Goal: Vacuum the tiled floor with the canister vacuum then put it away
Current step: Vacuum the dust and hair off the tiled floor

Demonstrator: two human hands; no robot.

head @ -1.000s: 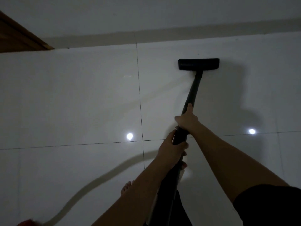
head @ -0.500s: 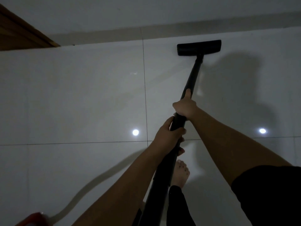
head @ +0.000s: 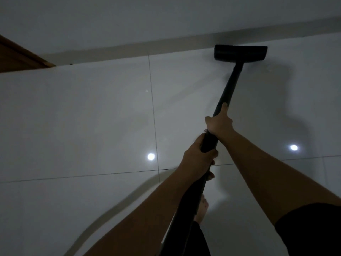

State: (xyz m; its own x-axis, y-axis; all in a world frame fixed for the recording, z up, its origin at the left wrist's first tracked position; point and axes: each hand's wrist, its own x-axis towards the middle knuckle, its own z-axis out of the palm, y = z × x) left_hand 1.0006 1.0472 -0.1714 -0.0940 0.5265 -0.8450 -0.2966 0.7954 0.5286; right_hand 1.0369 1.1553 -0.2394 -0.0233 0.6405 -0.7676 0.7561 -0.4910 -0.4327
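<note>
A black vacuum wand (head: 229, 85) runs from the bottom centre up to a wide black floor head (head: 240, 53). The head rests on the glossy white tiled floor (head: 92, 117), right at the skirting of the far wall. My right hand (head: 219, 123) grips the wand higher up, thumb stretched along the tube. My left hand (head: 198, 160) is wrapped around the wand just below it. A pale hose (head: 114, 211) curves away across the floor to the lower left. The canister is out of view.
A white wall with a grey skirting strip (head: 129, 49) bounds the floor at the top. A brown wooden door frame (head: 20, 58) stands at the upper left. My bare foot (head: 202, 209) shows beside the wand. Ceiling lights reflect in the tiles.
The floor head has been pushed forward from mid-tile up to the skirting, both hands travelling with the wand. A red object at the bottom left has left the view.
</note>
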